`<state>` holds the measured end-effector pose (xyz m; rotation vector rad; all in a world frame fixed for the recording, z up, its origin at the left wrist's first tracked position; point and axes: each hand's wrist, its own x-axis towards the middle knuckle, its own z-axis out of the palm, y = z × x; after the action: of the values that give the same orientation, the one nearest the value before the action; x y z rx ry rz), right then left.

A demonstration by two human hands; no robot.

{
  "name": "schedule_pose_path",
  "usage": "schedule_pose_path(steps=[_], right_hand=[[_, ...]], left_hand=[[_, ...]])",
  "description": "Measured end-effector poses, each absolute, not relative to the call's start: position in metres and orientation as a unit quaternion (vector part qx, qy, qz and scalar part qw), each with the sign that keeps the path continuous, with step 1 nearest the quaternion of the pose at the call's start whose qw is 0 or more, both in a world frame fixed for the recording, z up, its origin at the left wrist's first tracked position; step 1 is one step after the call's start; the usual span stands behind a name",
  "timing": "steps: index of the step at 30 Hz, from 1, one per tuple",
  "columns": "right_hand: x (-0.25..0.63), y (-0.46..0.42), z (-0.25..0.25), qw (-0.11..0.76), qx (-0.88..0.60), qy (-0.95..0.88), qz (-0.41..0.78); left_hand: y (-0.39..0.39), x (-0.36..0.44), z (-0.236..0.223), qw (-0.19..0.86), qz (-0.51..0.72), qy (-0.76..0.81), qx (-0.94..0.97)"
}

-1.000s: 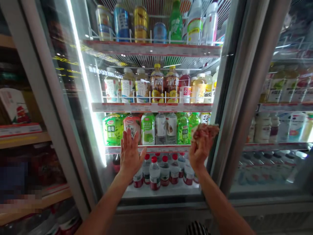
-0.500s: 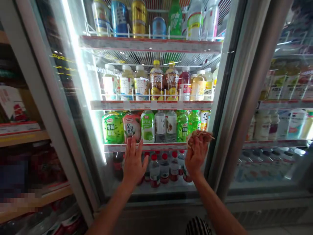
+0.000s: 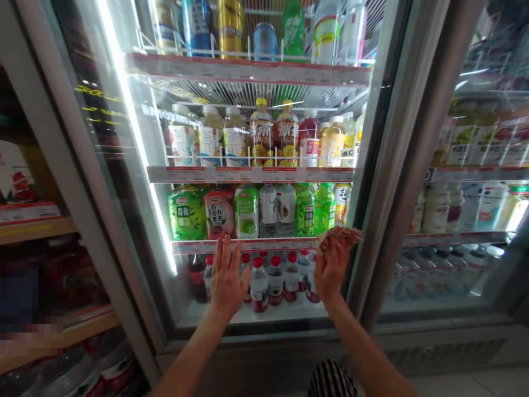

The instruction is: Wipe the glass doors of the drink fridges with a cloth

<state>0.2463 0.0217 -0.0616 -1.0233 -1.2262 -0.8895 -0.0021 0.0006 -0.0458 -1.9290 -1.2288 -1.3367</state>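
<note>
Both hands have dropped a bit since the first frame: the bunched cloth (image 3: 341,238) was up over the bottles, and now it's right around the right end of the third shelf's front edge (image 3: 285,243). The left hand (image 3: 228,278) has slid down too, so the red bottle (image 3: 219,215) it was half covering shows nearly whole.

Nearest thing is something striped (image 3: 330,380) at the bottom, can't tell what. Then the hands: left fingers are straight and slightly spread, nothing in them, palm facing the glass door (image 3: 97,110) (touching or just off it, hard to say). Right hand (image 3: 330,270) has its fingers curled over the cloth, near the metal frame (image 3: 407,165) on the door's right side.

I'd guess the cloth is light, soft and floppy, nothing to break, so I'd just bunch it under the fingers and palm. The glass is probably stiff and slick.

Further back, red-capped bottles (image 3: 259,286) stand below that shelf edge, green ones (image 3: 306,212) above it, cans (image 3: 230,27) on the top shelf in view.
</note>
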Motion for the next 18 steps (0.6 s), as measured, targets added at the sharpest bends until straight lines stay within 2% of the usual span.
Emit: schedule_pose_path(steps=[4,7,9,14,18], right_hand=[[0.173,0.023,-0.07,0.532,-0.402,-0.65,-0.365],[0.165,0.022,-0.072,0.483,-0.385,-0.697,-0.364],[0.194,0.021,-0.07,0.496,-0.395,-0.678,-0.372],[0.258,0.019,-0.062,0.598,-0.45,-0.534,-0.395],[0.205,0.018,-0.07,0.539,-0.408,-0.633,-0.376]], left_hand=[[-0.001,-0.006,-0.051,0.25,-0.467,-0.455,-0.716],[-0.002,-0.013,-0.056,0.267,-0.445,-0.461,-0.72],[-0.002,-0.016,-0.06,0.272,-0.44,-0.464,-0.719],[-0.001,-0.013,-0.067,0.259,-0.454,-0.464,-0.716],[-0.001,-0.009,-0.067,0.252,-0.464,-0.465,-0.711]])
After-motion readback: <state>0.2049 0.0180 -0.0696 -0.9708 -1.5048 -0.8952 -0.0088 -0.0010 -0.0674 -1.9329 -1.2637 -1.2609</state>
